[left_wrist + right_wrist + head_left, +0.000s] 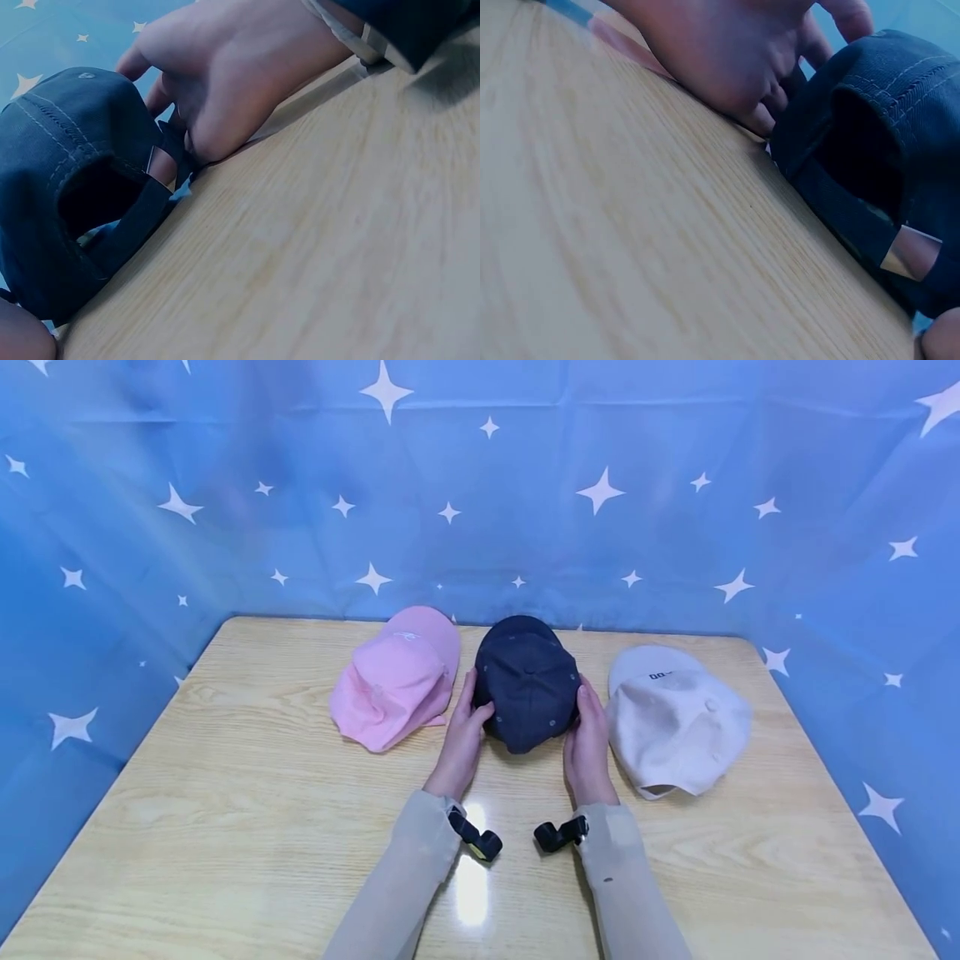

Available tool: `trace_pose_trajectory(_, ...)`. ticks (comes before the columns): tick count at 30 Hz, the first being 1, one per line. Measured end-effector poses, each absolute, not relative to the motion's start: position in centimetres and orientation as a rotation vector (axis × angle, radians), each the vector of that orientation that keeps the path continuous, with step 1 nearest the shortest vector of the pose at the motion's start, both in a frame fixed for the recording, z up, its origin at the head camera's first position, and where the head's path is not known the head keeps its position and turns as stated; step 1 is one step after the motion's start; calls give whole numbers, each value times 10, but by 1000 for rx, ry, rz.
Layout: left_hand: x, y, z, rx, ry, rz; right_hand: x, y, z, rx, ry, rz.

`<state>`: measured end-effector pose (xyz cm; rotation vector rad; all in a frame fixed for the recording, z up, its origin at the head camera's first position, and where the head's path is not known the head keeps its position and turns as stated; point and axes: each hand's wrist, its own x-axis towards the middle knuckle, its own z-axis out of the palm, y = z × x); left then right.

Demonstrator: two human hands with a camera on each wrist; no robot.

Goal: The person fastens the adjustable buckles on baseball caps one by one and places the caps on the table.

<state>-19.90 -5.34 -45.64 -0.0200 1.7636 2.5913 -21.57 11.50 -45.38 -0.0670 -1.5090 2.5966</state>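
Note:
A dark navy baseball cap [528,681] lies on the table between both hands, its brim pointing to the far side. My left hand [463,739] grips its left side, with the thumb on the crown. On the opposite side my right hand [588,739] holds the cap, its fingers partly hidden by the crown. In the left wrist view, the right hand [225,75] wraps the edge beside the back opening and strap. The right wrist view has the left hand [727,56] against the cap and a metal buckle [911,253] on the strap.
A pink cap [397,681] sits to the left of the navy one, and a white cap [678,718] with dark lettering to the right. All rest on a wooden table [225,827]. A blue star-printed cloth [525,527] hangs behind and at both sides.

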Motion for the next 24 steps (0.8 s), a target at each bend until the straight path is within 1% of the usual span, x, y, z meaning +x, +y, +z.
trace_pose_trajectory(3,-196,-53,-448,8,1796,2556,-217,116,-453,-65,-1534,2580)
trace_pose_trajectory(7,-193,-52,-444,34,2011,2375,-216,117,-452,-78,-1553,2584)
trace_pose_trajectory(11,-196,-49,-453,83,2242,2191,-215,116,-450,-74,-1554,2589)
trace_pose_trajectory(16,-191,-51,-450,97,2256,2156,-211,115,-451,-106,-1582,2599)
trace_pose_trajectory(22,-181,-49,-430,142,2243,2210,-210,115,-452,-91,-1559,2557)
trace_pose_trajectory(24,-180,-48,-427,117,2211,2232,-209,116,-452,-108,-1555,2548)
